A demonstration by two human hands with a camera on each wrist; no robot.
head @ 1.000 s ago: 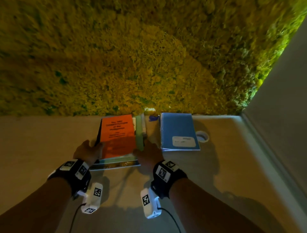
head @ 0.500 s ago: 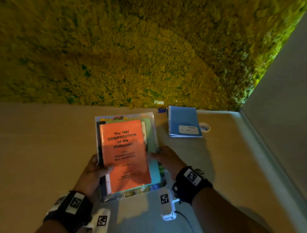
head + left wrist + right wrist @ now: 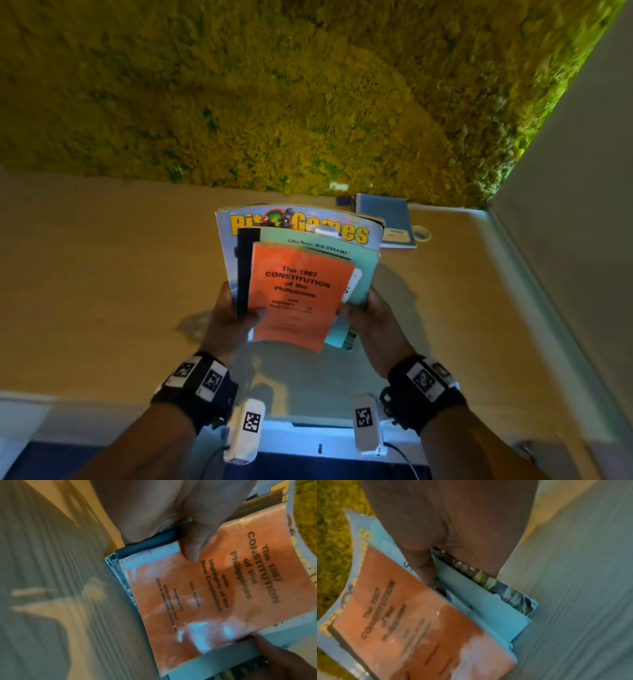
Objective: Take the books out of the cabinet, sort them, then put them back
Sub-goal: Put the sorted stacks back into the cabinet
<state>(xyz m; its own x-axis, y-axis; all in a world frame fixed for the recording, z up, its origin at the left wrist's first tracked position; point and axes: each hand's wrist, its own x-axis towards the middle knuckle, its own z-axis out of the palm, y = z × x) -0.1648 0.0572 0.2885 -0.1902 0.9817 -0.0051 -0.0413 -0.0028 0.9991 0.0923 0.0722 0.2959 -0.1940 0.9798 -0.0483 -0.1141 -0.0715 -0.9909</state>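
Stack of books held up off the beige shelf, left edge gripped by left hand, right edge clamped by right hand, orange booklet on top, blue notebook left lying behind.

Head cam looks down from above at orange Constitution booklet; both wrist cams shoot it close-up from either side, blurred.

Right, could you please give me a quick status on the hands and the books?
Both hands, left hand, right hand, gripping the stack. Stack lifted off the counter. Notebook behind, nothing blocking.
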